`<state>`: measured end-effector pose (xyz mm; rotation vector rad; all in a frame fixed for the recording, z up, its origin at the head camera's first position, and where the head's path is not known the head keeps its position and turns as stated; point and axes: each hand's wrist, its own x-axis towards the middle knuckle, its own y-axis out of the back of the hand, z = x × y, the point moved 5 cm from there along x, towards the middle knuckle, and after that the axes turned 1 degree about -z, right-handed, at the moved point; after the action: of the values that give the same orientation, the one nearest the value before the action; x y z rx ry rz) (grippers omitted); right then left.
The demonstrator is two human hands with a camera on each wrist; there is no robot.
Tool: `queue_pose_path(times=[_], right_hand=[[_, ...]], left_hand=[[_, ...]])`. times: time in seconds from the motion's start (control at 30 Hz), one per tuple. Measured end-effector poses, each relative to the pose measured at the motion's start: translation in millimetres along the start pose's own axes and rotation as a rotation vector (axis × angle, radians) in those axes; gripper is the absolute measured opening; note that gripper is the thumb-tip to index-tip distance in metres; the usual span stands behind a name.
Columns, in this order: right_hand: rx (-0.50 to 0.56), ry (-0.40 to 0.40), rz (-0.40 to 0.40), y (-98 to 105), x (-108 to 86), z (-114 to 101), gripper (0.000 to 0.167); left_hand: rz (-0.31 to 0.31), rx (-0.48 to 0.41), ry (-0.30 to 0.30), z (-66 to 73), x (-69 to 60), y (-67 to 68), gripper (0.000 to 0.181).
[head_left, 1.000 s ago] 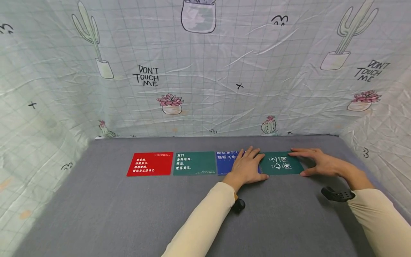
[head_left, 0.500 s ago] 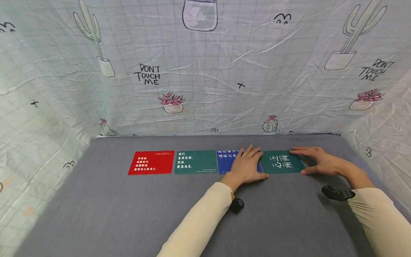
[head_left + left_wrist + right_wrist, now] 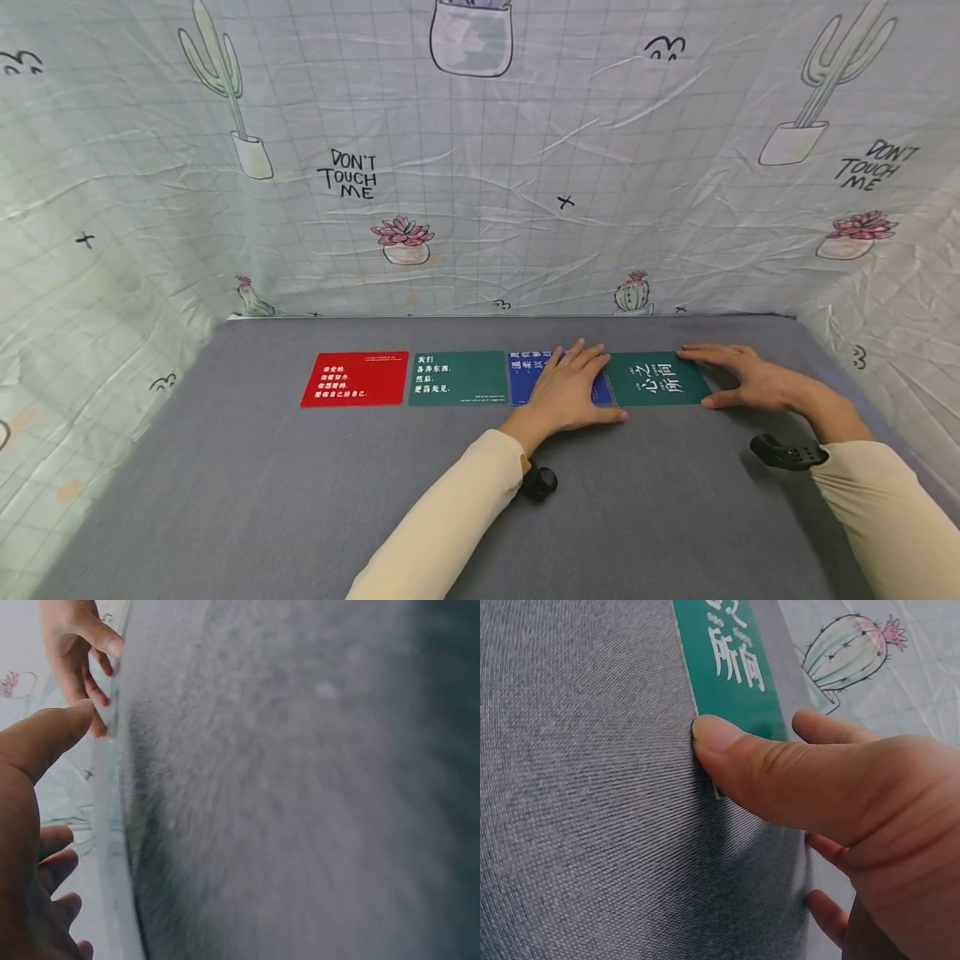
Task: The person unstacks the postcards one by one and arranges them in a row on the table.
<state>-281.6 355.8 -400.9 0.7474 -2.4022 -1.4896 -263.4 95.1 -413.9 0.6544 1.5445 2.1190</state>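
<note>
Four flat cards printed with white Chinese characters lie in a row, in the head view. At the right end, a green card (image 3: 657,379) has its lettering turned sideways. My right hand (image 3: 753,382) holds its right end, thumb on the near edge and index finger at the far edge; the right wrist view shows the thumb over the card (image 3: 712,697) edge. My left hand (image 3: 566,392) lies spread over the blue card (image 3: 522,383), hiding much of it, with its thumb beside the green card's lower left corner. Left of these are another green card (image 3: 465,379) and a red card (image 3: 356,379).
The cards lie on a grey cloth-covered table (image 3: 300,500), near its back edge. Behind and at both sides hangs a wrinkled curtain (image 3: 480,167) printed with cacti. Both wrists wear black devices.
My left hand and forearm have shifted slightly left, away from the right-hand green card. My right hand stays at that card's end. The cards' order is unchanged.
</note>
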Motion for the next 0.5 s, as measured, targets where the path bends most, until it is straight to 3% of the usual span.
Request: queue_pose_path(times=[0.13,0.23,0.37,0.5], right_hand=[[0.001,0.028,0.052,3.4,-4.5,-8.3,0.078],[-0.016,0.057,0.132,6.2,-16.7,-20.7,0.077],[-0.061,0.108,0.255,4.7,-38.0,-41.0,0.076],[-0.089,0.108,0.359,2.4,-61.4,-56.8,0.079]], left_hand=[[0.024,-0.031,-0.067,-2.3,-22.2,14.7,0.088],[0.035,-0.063,-0.098,-9.0,-48.6,27.0,0.088],[0.05,-0.083,-0.085,-29.1,-91.3,39.3,0.09],[0.094,-0.074,-0.048,-52.1,-135.7,50.4,0.09]])
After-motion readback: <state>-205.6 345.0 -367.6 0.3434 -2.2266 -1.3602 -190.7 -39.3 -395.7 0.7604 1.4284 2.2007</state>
